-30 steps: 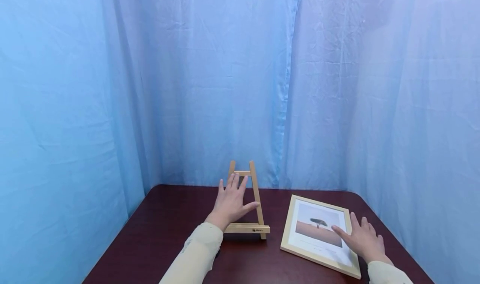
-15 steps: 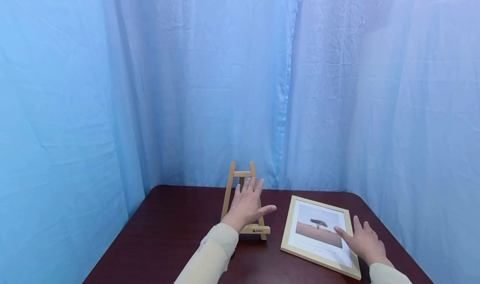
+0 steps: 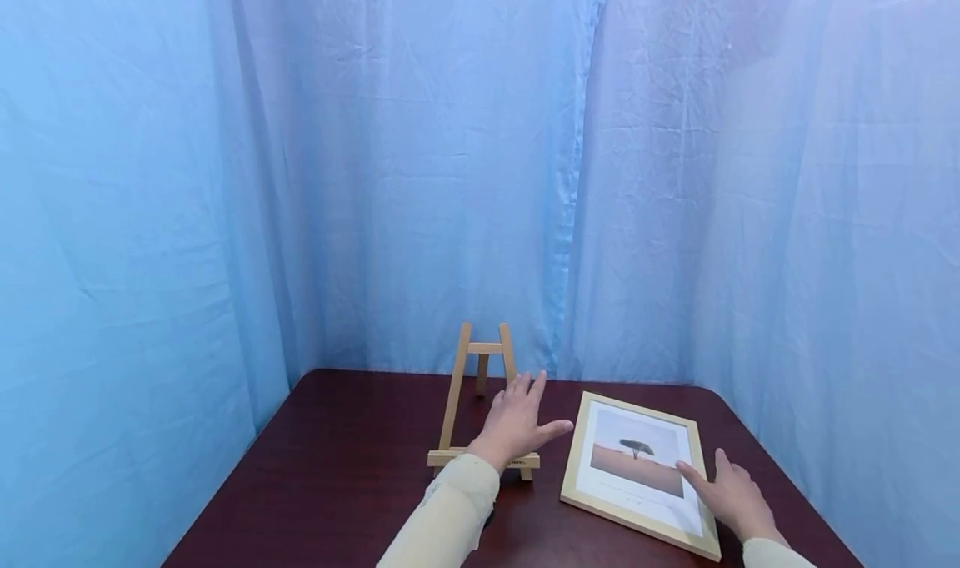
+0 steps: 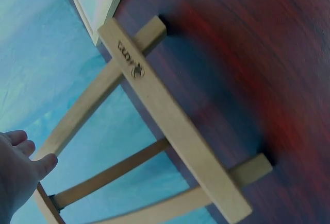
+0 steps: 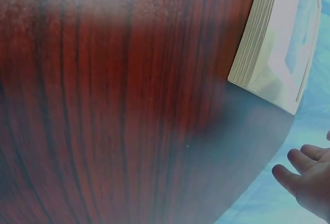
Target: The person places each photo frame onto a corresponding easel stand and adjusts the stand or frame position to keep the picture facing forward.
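Note:
A small wooden easel (image 3: 453,393) stands upright on the table, its lower ledge facing me. My left hand (image 3: 516,422) hovers in front of the easel's right leg, fingers spread and holding nothing; in the left wrist view the easel (image 4: 165,116) shows whole ledge and dark logo, with the hand (image 4: 20,170) at its side. To the right lies a light wood picture frame (image 3: 573,472), face up, with a print of a lone tree. My right hand (image 3: 735,497) is at the frame's right edge, fingers extended, thumb overlapping the picture.
The dark red-brown table (image 3: 337,468) has rounded far corners. Pale blue curtains (image 3: 450,176) hang close behind it and along both sides. Cream sleeves (image 3: 450,514) cover both forearms.
My left hand has moved right and slightly down across the easel, uncovering its left leg. The right hand has shifted a little down and right. Easel and picture frame have stayed put.

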The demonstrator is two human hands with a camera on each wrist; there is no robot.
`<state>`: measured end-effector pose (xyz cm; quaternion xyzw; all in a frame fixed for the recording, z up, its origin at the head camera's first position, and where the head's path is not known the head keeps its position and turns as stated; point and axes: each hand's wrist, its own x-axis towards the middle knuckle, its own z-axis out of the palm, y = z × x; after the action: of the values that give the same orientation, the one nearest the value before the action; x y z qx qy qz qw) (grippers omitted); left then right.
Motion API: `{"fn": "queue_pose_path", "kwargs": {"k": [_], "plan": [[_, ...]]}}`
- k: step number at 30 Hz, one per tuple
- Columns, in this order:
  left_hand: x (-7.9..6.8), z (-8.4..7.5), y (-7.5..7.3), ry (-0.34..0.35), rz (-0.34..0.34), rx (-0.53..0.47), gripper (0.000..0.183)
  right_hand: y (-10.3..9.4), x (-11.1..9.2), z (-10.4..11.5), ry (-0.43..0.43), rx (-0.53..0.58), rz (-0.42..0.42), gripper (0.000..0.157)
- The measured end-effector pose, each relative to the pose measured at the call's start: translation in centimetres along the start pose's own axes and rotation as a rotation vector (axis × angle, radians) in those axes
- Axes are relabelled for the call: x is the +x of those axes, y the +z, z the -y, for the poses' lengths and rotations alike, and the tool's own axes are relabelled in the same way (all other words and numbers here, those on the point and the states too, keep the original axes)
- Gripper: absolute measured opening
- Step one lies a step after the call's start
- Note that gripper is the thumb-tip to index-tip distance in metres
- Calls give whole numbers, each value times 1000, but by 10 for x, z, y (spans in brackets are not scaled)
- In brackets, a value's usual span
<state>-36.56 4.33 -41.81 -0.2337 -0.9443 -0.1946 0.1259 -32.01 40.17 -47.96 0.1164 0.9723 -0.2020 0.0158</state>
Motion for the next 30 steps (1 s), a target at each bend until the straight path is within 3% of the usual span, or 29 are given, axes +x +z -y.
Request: {"fn": "queue_pose_path", "kwargs": {"k": [11, 30], "plan": [[3, -10, 23, -112, 60, -278, 89, 5, -1, -10, -6, 59, -6, 118], [-3, -29, 60, -176, 141, -526, 88, 10, -13, -15, 43, 108, -27, 105]]}}
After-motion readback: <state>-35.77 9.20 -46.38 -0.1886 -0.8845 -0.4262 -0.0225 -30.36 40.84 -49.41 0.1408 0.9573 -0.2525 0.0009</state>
